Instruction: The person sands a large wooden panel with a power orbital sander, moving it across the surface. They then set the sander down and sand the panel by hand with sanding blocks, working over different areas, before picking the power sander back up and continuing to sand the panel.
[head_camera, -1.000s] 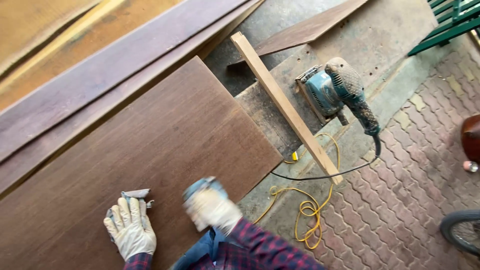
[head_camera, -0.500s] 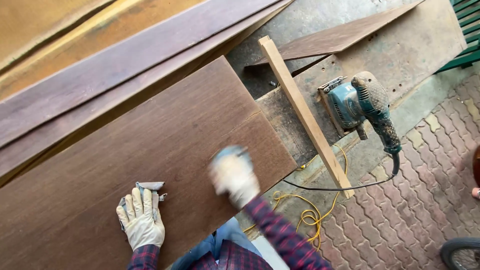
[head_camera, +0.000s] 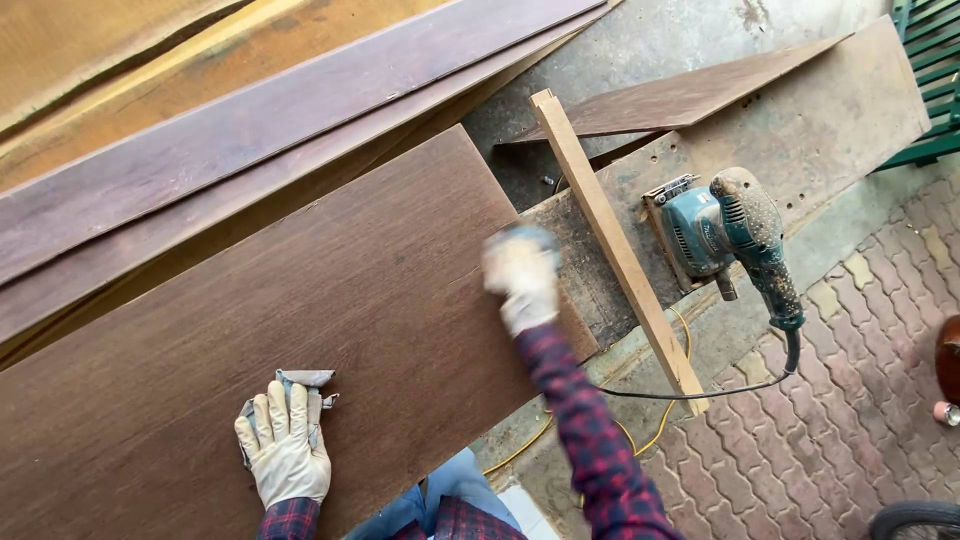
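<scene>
Brown wooden board (head_camera: 300, 330), large, lying flat across the workbench (head_camera: 800, 130). Left hand (head_camera: 285, 450), gloved, pressed flat on a folded piece of sandpaper (head_camera: 300, 385) near the board's near edge. Right hand (head_camera: 522, 280), gloved, blurred, over the board's right end; grip cannot be told. Teal sander (head_camera: 720, 230) beside a pale wooden strip (head_camera: 615, 245).

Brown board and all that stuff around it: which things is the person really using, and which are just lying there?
In use:
brown board
left hand on a grey rag
right hand, blurred, at the board's end

Lying about:
power sander
wood strip
yellow cord
long planks
</scene>
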